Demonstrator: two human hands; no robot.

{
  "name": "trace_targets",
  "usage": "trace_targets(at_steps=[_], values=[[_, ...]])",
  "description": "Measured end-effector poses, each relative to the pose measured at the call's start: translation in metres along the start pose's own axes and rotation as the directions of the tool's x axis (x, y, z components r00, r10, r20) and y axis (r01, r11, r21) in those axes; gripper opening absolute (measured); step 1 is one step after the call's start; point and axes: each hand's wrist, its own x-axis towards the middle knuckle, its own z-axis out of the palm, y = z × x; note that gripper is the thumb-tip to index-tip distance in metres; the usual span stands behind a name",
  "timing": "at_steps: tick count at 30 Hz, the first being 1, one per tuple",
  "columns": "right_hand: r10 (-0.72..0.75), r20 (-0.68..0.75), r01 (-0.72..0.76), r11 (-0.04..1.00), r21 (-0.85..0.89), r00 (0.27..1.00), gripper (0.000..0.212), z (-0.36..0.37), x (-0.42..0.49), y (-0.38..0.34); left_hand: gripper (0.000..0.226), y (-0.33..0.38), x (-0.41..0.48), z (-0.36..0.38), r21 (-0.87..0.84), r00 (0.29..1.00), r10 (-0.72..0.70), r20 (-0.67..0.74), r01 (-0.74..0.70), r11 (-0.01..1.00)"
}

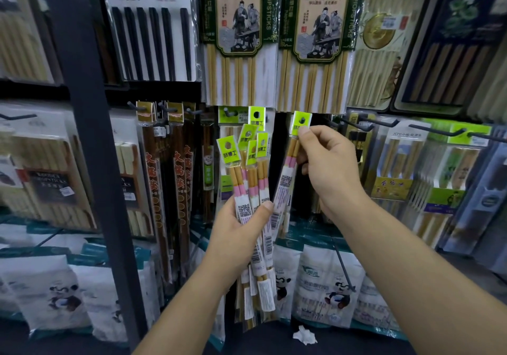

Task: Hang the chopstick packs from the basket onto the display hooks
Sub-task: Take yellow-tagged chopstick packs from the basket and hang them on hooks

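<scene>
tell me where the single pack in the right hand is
Centre of the head view: the right hand pinches the single pack by its green tag, right of the left hand's bundle.

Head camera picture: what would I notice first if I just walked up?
Probably the bright green tags in the middle: the left hand grips a fan of chopstick packs, while the right hand pinches a single pack by its tag, raised toward the display. Above them hang two big hot-pot chopstick packs picturing two robed figures.
</scene>
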Motion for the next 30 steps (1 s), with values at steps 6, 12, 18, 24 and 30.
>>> trace_targets(at_steps=[6,12,18,24,30], values=[[-0.013,-0.039,0.011,0.999,-0.040,0.999,0.029,0.005,0.010,0.001,0.014,0.000,0.000,-0.004,0.014,0.998,-0.042,-0.046,0.042,0.999],[0.019,-0.048,-0.019,1.000,-0.007,0.999,0.032,0.004,0.013,0.002,0.016,0.004,-0.001,-0.008,-0.002,0.997,-0.075,-0.032,0.075,0.997],[0.054,-0.069,-0.059,0.995,-0.076,0.996,0.032,0.002,0.020,0.012,0.018,0.006,-0.003,-0.008,-0.003,0.996,-0.094,0.006,0.094,0.996],[0.018,-0.142,-0.046,0.979,-0.200,0.990,0.027,-0.003,0.023,0.025,0.016,0.006,-0.002,-0.009,0.016,0.995,-0.101,-0.006,0.101,0.995],[-0.034,-0.098,0.011,0.974,-0.225,0.995,0.017,-0.004,0.002,0.021,0.024,0.004,0.000,-0.009,0.028,0.994,-0.108,0.021,0.107,0.994]])
